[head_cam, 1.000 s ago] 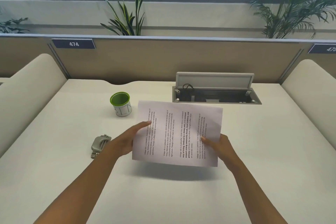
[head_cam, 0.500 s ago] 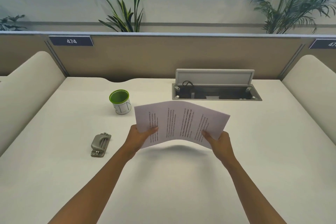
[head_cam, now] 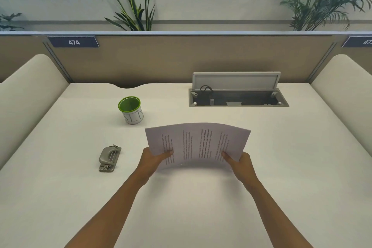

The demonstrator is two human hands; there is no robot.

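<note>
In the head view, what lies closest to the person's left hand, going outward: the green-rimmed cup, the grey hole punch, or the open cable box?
From the left hand, which grips the paper:
1. Hole punch, just to its left.
2. Green-rimmed cup, farther back, to the left.
3. Cable box, far back on the right.

Slender forearms bare down to frame edge; left hand (head_cam: pixel 153 160), right hand (head_cam: pixel 241 164) bare too.

"474" on partition label (head_cam: pixel 73 42)
</note>
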